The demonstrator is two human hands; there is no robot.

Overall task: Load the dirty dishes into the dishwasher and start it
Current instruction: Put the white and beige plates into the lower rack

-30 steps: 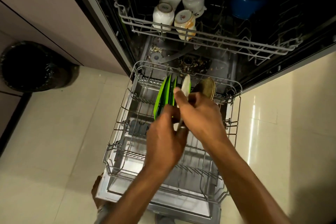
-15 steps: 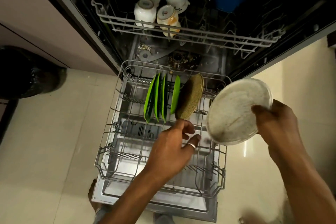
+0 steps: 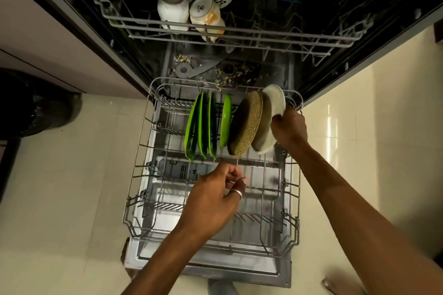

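a dark bin [image 3: 31,108] stands on glossy cream floor tiles [image 3: 383,132] beside pale cabinets [image 3: 48,38]

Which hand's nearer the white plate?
Right. The right hand grips the white plate by its edge; the left hand hovers apart, over the lower rack, nearer the person.

Glossy green plates [image 3: 203,124], speckled matt plate [image 3: 245,127], wire rack [image 3: 143,151].

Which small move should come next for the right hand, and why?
Probably release it: the white plate already seems to stand on edge beside the brown plate in the lower rack, with the right hand gripping its rim.
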